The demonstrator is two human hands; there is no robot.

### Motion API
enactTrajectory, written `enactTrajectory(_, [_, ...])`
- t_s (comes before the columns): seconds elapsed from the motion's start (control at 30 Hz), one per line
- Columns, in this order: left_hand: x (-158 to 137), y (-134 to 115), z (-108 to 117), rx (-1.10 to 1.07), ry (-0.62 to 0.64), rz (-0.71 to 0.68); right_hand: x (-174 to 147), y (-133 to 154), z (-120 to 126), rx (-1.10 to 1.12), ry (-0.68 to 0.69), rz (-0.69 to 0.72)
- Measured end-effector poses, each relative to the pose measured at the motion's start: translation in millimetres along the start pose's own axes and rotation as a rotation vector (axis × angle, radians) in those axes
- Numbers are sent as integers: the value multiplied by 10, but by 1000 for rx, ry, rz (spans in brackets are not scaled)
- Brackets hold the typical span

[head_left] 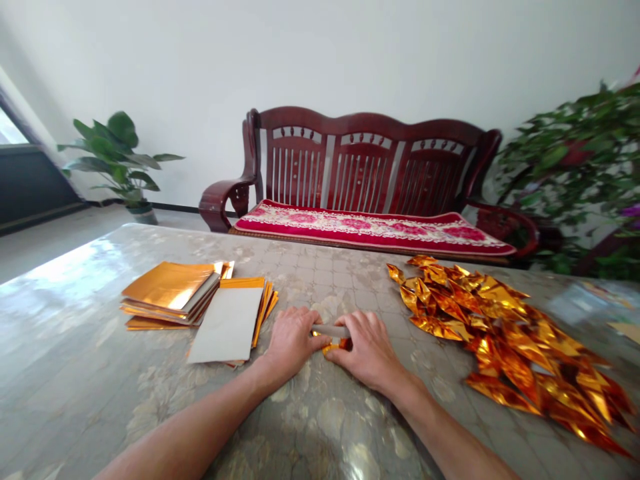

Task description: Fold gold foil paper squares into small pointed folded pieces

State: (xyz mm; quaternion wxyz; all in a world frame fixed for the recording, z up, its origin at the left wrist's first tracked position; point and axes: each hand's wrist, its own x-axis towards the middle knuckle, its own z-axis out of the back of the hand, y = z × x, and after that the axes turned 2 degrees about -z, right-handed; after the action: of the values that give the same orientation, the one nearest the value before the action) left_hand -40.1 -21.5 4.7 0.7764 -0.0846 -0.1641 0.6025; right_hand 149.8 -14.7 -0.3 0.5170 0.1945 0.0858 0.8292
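Note:
Between my two hands is a sheet of gold foil paper point(331, 331), bent over so its grey back faces up and gold shows beneath. My left hand point(295, 339) grips its left end, thumb toward the middle. The right end is pinched by my right hand point(367, 347), fingers curled over the top. Just left of my hands lies a fanned stack of foil sheets point(227, 325), its top one grey side up. Beside it rests a thicker stack of foil sheets point(170, 285), gold side up. To the right spreads a heap of folded gold foil pieces point(500, 333) with pointed ends.
Everything lies on a table point(165, 407) under a glossy patterned cover. A clear plastic bag point(593, 301) sits at the right edge. Beyond stand a dark wooden bench point(367, 167) with a red floral mat point(370, 227), a potted plant point(117, 160) and leafy greenery point(575, 167).

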Motion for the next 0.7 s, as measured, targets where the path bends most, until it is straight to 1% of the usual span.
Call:
enactTrajectory(0.17, [1, 13, -21, 12, -12, -8, 38, -186, 82, 179, 117, 35])
enactTrajectory(0.23, [-1, 23, -28, 12, -9, -11, 59, -248, 110, 211, 138, 59])
enactTrajectory(0.37, [-8, 42, -36, -21, -6, -2, 86, -298, 119, 173, 122, 77])
enactTrajectory(0.7, [-14, 52, -33, -129, -13, -11, 119, -298, 65, 117, 53, 16])
